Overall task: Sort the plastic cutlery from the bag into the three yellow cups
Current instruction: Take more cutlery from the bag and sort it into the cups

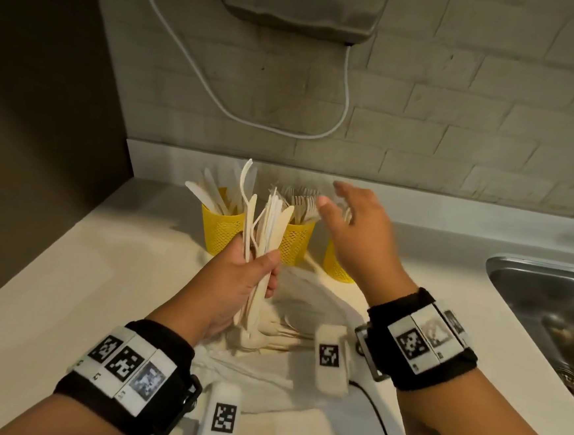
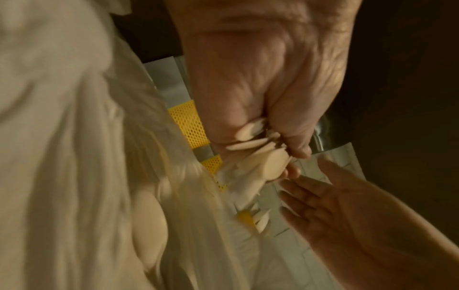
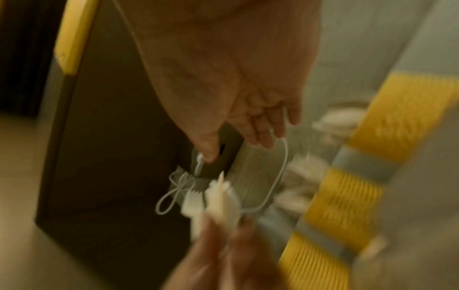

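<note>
**Cutlery sorting, one hand full and one hand free**

So the left hand [image 1: 240, 275] is wrapped round a fat bunch of cutlery [image 1: 267, 226], fingers and thumb curled tight on the handles, the tips fanning upward in front of the cups. Looks like mostly knives plus one bent piece sticking up highest. The right hand [image 1: 353, 229] is up over the cups with fingers spread and loose, holding nothing; it's motion-blurred.

Three yellow mesh cups stand in a row near the wall: the left cup [image 1: 221, 231] is packed with knives, the middle cup [image 1: 295, 242] with forks, and the right cup [image 1: 336, 266] is mostly hidden behind the right hand, so I can't tell what's in it.

The white bag [image 1: 306, 298] lies crumpled on the tabletop [image 1: 67, 286] just in front of the cups, with more pale cutlery showing through it. A steel sink [image 1: 546, 306] sits off to the right.
</note>
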A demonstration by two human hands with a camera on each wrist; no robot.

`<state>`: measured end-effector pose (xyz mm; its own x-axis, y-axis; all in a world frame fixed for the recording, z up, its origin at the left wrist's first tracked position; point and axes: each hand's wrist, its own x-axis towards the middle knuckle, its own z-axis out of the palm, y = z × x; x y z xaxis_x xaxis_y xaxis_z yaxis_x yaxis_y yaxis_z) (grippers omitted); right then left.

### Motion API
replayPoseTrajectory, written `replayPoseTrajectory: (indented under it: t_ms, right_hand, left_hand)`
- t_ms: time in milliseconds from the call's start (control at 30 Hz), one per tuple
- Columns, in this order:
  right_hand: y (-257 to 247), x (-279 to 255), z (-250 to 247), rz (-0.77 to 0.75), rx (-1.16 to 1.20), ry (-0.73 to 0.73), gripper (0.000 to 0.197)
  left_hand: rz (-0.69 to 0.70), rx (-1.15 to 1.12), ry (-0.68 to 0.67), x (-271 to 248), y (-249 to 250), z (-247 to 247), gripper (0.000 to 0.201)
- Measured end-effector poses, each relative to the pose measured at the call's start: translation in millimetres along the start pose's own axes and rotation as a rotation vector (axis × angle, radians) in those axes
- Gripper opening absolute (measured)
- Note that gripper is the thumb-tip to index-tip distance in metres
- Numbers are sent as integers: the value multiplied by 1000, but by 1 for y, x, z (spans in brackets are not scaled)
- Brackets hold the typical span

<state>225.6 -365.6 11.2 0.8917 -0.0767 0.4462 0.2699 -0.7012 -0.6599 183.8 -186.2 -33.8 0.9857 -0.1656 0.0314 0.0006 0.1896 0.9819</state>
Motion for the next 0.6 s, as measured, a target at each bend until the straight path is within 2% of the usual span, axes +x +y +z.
replayPoseTrajectory:
  t_ms: [100,133,200,333,467,600]
  right_hand:
    - [-22,-33,23,244,437,-424,45]
    - [-24,-39,29,324,638,-488,41]
    - [-25,-45,37,422,940,-503,29]
    - [-27,-43,37,456,1027,-541,15]
    - [-30,-40,32,547,1118,-508,20]
    - [-27,-41,28,562,1187,-515,31]
  left_hand:
    - [40,7,-17,1,2,5,18]
    - [42,4,-20,1,3,6,20]
    - [30,-6,-11,1,3,6,20]
    - [-18,-12,-15,1,-1,4,21]
    - [-41,-128,-48,-1,-2,6,27]
    - [-48,-179,-9,0,-3,3,25]
